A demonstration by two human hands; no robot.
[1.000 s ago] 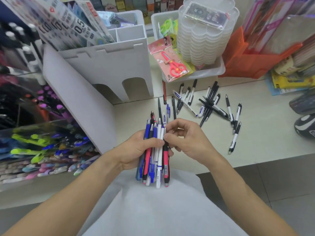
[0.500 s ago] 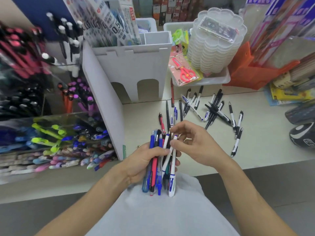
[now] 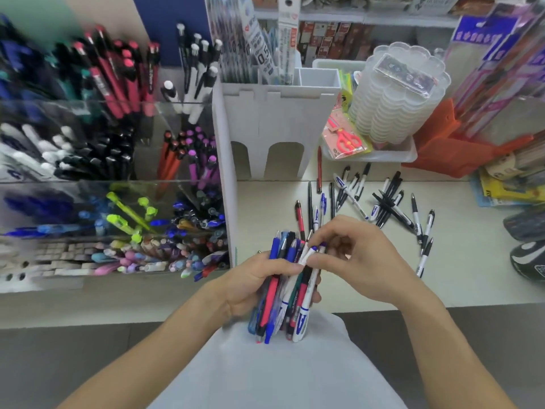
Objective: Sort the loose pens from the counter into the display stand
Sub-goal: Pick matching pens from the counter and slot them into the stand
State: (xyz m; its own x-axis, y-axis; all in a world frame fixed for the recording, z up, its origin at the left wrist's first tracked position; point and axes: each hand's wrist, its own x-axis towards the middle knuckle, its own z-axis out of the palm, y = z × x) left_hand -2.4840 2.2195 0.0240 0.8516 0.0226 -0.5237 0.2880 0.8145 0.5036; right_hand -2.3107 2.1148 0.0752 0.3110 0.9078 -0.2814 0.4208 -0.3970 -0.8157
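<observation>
My left hand [image 3: 253, 278] grips a bundle of pens [image 3: 280, 302], blue, red, black and white, held upright above the counter's front edge. My right hand [image 3: 354, 258] pinches the top of a white pen with a purple cap [image 3: 309, 252] in that bundle. Several loose black and white pens [image 3: 389, 202] lie scattered on the cream counter [image 3: 472, 255] behind my hands. The clear tiered display stand [image 3: 118, 184] at the left is full of sorted pens and highlighters.
A white castle-shaped holder [image 3: 277, 122] stands behind the bundle. Behind the loose pens a white tray [image 3: 410, 153] carries stacked clear containers [image 3: 395, 95] and packaged scissors [image 3: 348, 141]. An orange folder [image 3: 451, 149] and dark items [image 3: 528, 249] crowd the right.
The view has swung left, bringing the display stand into sight. My right fingers have shifted along the pen tops and now pinch the white pen; the bundle sits slightly lower in my left hand.
</observation>
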